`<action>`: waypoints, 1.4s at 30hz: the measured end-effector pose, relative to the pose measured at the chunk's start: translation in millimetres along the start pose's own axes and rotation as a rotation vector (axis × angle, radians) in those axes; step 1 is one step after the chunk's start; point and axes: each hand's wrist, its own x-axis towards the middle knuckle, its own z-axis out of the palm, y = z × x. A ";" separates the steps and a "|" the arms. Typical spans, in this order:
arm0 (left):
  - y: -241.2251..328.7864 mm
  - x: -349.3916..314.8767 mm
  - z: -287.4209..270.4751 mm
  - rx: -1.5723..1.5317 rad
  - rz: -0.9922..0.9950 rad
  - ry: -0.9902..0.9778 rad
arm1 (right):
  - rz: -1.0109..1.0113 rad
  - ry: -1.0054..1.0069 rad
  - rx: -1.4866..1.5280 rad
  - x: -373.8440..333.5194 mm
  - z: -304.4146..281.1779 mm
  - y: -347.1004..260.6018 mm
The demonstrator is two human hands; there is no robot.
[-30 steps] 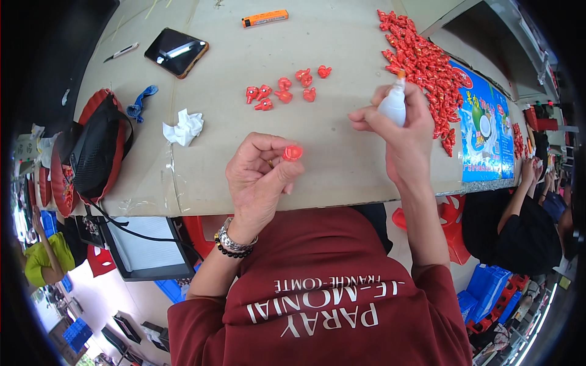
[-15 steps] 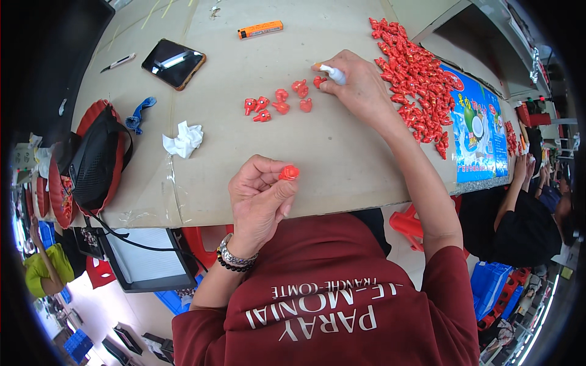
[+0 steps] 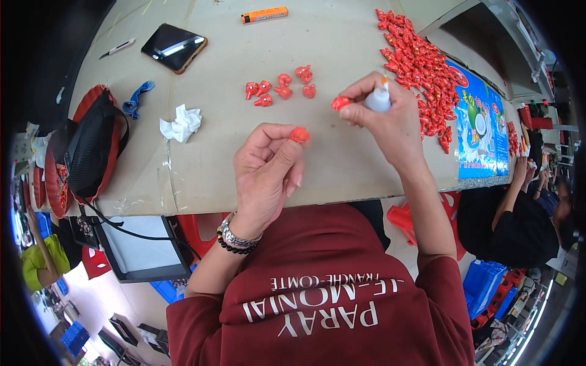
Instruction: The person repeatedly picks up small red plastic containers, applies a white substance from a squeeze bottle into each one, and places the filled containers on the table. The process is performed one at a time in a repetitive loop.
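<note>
My left hand (image 3: 267,168) pinches a small glossy red piece (image 3: 299,135) between thumb and fingertips, above the table's near edge. My right hand (image 3: 390,122) faces it from the right. Its thumb and a finger hold another small red figurine piece (image 3: 340,104), while a small white squeeze bottle (image 3: 378,100) with a narrow tip pointing up is tucked in the same hand. The two red pieces are apart. Beyond the hands, several small red figurine pieces (image 3: 283,92) lie in a loose group on the table.
A large heap of red pieces (image 3: 421,67) covers the table's right side, beside a blue printed sheet (image 3: 479,128). On the left lie a phone (image 3: 174,47), a pen (image 3: 117,49), crumpled tissue (image 3: 181,124) and a black bag (image 3: 94,149). An orange box (image 3: 264,15) lies at the back.
My right hand has come back from beside the loose group toward my left hand, bringing a red piece and the bottle. My left hand has risen slightly, still holding its piece.
</note>
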 end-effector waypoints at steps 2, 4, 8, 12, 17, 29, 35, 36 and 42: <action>-1.3 -0.3 2.8 0.049 0.010 0.004 | -0.025 -0.008 0.024 -14.4 4.7 -6.4; -1.7 0.1 8.2 0.105 0.020 0.015 | -0.060 0.000 0.021 -23.6 7.1 -9.9; -5.4 -1.3 8.3 0.194 0.041 0.000 | -0.143 0.016 -0.068 -31.5 10.4 -11.5; -4.4 -3.0 11.9 0.273 0.055 -0.008 | -0.235 0.014 -0.144 -35.0 10.9 -10.6; -5.6 -3.6 11.8 0.347 0.108 -0.044 | -0.314 -0.001 -0.160 -36.5 9.2 -4.2; 5.0 -3.5 16.1 0.456 0.040 -0.025 | -0.602 0.062 -0.281 -43.1 12.7 -0.9; 3.8 -1.4 9.7 0.587 0.151 -0.098 | -0.547 0.039 -0.216 -45.8 12.7 1.7; 2.0 -1.2 10.2 0.708 0.260 -0.103 | -0.527 0.035 -0.183 -46.0 13.0 3.3; 1.6 0.6 12.9 0.801 0.358 -0.100 | -0.478 0.035 -0.213 -49.5 12.5 7.4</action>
